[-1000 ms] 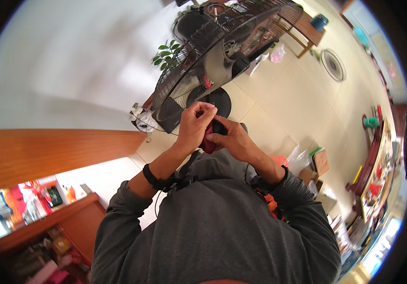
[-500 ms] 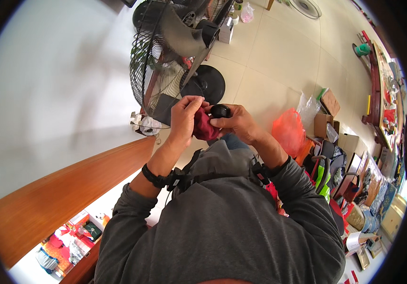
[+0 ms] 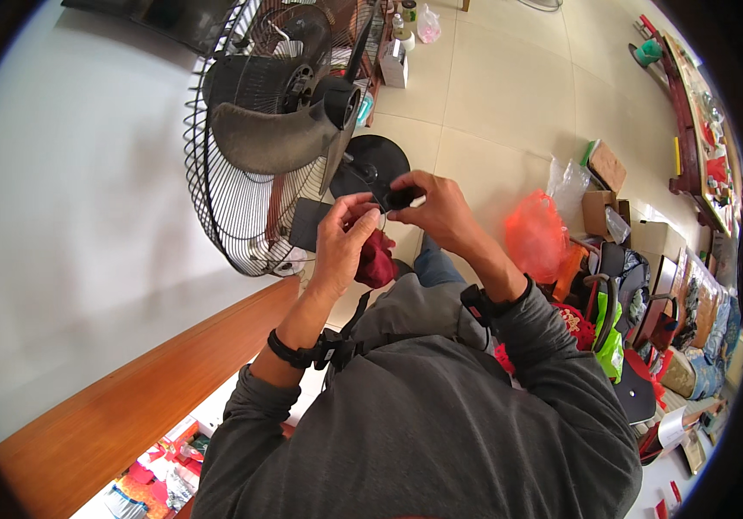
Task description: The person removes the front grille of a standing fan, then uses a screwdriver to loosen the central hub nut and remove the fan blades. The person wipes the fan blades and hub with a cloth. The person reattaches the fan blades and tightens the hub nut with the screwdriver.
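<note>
My left hand point(image 3: 347, 240) is closed, thumb and forefinger pinched together, with a dark red cloth point(image 3: 376, 261) hanging from beneath its fingers. A thin dark line, perhaps a wire, shows near these fingertips. Just right of it, my right hand point(image 3: 442, 209) grips a small black round knob point(image 3: 401, 198), partly hidden by the fingers. Both hands are in front of a standing fan whose dusty grey blades point(image 3: 272, 143) are exposed. The fan's wire grille point(image 3: 207, 195) curves round behind the blades on the left. Beyond my hands, the round black base point(image 3: 380, 156) rests on the floor.
A white wall point(image 3: 69, 173) and a wooden ledge point(image 3: 146, 363) run along the left. On the right are a red plastic bag point(image 3: 535, 238), cardboard boxes point(image 3: 598, 210) and a heap of bags. A low wooden table point(image 3: 689, 130) stands at the far right.
My right hand has come away from the red cloth and its fingers now cover more of the knob. The cloth hangs lower. The view has shifted, bringing more of the fan in.
</note>
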{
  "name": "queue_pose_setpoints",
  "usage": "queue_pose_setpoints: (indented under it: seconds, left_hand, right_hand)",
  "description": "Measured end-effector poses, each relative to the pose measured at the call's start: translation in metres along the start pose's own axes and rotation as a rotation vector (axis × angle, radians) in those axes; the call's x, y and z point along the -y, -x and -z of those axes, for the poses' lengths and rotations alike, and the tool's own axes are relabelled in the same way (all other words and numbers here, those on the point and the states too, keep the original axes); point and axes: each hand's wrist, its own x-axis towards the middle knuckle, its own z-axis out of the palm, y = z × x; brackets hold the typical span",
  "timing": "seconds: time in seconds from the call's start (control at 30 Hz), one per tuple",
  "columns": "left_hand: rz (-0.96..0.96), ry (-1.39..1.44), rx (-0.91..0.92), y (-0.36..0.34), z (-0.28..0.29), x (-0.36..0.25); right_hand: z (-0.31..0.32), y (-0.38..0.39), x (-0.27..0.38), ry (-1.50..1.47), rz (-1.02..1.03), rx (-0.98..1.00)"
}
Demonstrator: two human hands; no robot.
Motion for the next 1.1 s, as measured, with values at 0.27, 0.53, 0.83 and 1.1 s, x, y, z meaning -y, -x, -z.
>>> queue_pose_setpoints:
  seconds: [0.27,0.53,0.83,1.1]
  left_hand:
    - [-0.059,0.072,-0.216,-0.032,-0.014,-0.025]
    - [-0.282,-0.080,-0.380,-0.039,0.000,-0.025]
    - [-0.322,-0.172,-0.322,-0.048,-0.012,-0.035]
    - [-0.115,0.126,-0.364,-0.051,-0.001,-0.012]
  right_hand:
    - [-0.001,-0.026,0.032,-0.341,-0.002,0.012]
    - [-0.001,-0.069,0.018,-0.365,0.048,-0.187]
    - [-0.012,-0.092,0.020,-0.319,0.107,-0.271]
    - [0.017,-0.063,-0.014,-1.144,-0.211,0.167]
